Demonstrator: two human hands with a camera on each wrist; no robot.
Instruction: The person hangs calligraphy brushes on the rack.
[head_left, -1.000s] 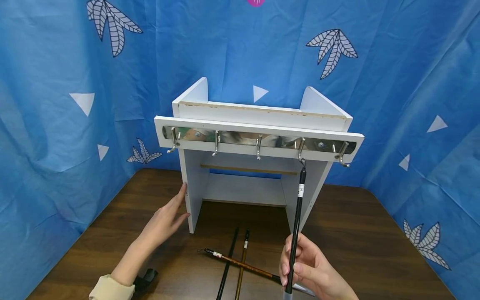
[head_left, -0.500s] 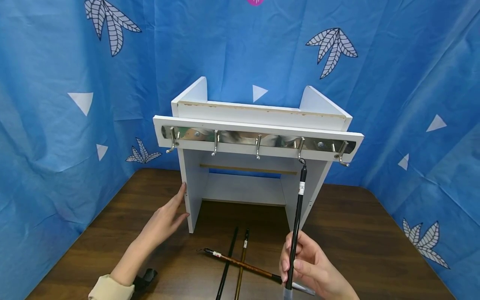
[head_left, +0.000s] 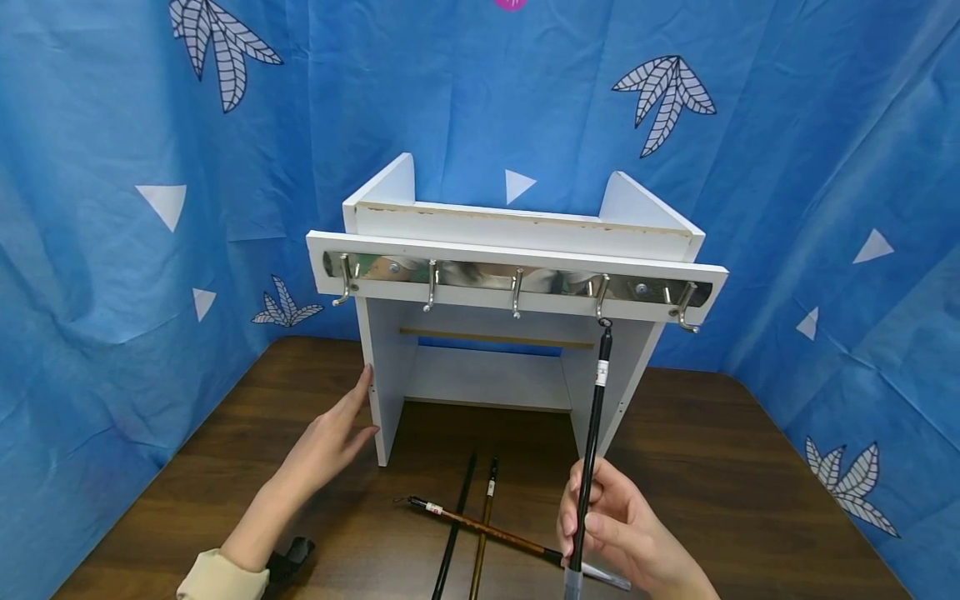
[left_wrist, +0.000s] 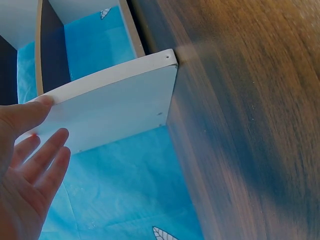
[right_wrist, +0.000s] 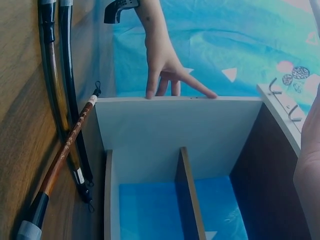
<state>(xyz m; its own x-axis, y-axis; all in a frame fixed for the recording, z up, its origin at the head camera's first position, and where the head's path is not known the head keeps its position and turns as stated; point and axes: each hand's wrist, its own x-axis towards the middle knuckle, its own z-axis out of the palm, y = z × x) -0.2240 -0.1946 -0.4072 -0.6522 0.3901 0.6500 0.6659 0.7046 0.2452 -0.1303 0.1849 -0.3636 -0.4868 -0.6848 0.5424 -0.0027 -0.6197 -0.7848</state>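
A black calligraphy brush (head_left: 595, 433) with a clear cap stands nearly upright in my right hand (head_left: 626, 533), pinched near its lower end between thumb and fingers. Its hanging loop (head_left: 605, 322) overlaps the tip of a metal hook (head_left: 602, 293), second from the right on the white rack (head_left: 517, 243). Only part of my right hand shows at the right wrist view's edge. My left hand (head_left: 322, 450) steadies the rack's left side panel (left_wrist: 115, 105), fingers extended against it and thumb on its front edge.
Below the rack, a brown brush (head_left: 495, 533) lies across a black brush (head_left: 453, 533) and an olive-brown brush (head_left: 483, 525) on the wooden table (head_left: 712, 483). Other hooks (head_left: 432, 287) line the rack's metal strip. A blue patterned curtain (head_left: 487, 100) surrounds the table.
The black brush and my right hand have shifted slightly up and left, with the loop staying at the hook's tip. My left hand keeps its place on the side panel.
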